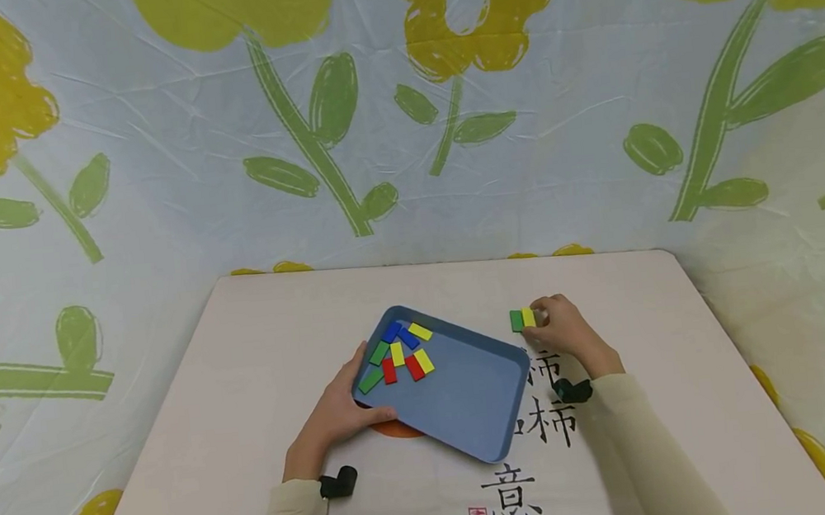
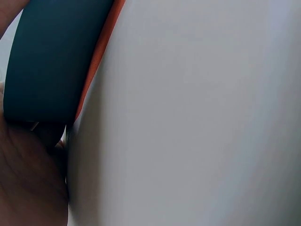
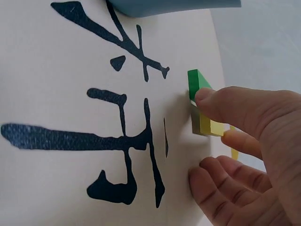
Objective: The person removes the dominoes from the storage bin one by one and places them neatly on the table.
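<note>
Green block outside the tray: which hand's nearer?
Right: right hand is beside the green block, pinching the yellow block; left hand holds the tray at its left end.

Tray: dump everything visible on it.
The tray is blue-grey, rectangular with rounded corners and a low raised rim; it looks like matt plastic. It sits askew, open side up, long sides running from upper left to lower right in the head view, over part of the black writing and an orange patch. The left hand grips its left corner. Small blue, green, yellow and red blocks cluster at its left end; the rest is bare.
</note>
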`<state>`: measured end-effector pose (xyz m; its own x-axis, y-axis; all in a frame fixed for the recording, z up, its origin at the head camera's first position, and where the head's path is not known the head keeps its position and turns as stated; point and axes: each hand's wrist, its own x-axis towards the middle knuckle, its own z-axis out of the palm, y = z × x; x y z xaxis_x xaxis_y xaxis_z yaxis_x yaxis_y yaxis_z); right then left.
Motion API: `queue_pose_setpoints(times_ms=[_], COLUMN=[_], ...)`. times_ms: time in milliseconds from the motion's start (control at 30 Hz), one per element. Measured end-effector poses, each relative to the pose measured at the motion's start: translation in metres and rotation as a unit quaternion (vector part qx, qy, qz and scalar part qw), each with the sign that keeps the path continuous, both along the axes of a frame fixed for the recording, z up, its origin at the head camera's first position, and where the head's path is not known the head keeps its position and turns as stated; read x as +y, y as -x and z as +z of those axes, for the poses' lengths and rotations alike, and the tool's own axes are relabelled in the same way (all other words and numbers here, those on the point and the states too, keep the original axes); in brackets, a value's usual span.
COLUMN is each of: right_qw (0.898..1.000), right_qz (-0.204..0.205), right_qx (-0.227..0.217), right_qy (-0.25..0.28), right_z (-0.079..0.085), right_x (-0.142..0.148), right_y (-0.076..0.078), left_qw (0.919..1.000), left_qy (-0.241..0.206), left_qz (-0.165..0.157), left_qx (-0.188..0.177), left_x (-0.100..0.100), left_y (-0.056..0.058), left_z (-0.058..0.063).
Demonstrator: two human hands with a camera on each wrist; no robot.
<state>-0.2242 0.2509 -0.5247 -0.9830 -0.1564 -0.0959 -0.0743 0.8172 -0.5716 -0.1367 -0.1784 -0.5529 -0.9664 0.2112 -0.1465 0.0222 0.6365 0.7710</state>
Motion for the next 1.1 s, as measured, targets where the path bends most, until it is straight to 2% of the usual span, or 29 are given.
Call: queue_pose_setpoints(times_ms=[367,567,833,1100], right_qw=[1.000,1.000,0.999,0.995], right_qz=[-0.011,-0.001,0.036,0.070], right_qx=[-0.013,-0.014,0.016,0.037], right_qy=[-0.003,0.000,0.035,0.057], right_z=[0.000,0.003,0.026,0.051], right_x=[0.001,0.000,-0.019,-0.063], right_y=[-0.001,-0.001,-0.003,-0.004], left_qw=[1.0000,1.0000,1.0000,1.0000], left_qy=[-0.001,-0.005,-0.001,-0.004], left_qz=[-0.001,-0.001,-0.002,-0.002], left_qx=[0.001,0.004,0.004,0.008], left_x=[0.001,0.000,-0.001,-0.001], left_y=[-0.002,-0.001,-0.002,-0.002], left_z=[0.000,0.000,-0.001,-0.001])
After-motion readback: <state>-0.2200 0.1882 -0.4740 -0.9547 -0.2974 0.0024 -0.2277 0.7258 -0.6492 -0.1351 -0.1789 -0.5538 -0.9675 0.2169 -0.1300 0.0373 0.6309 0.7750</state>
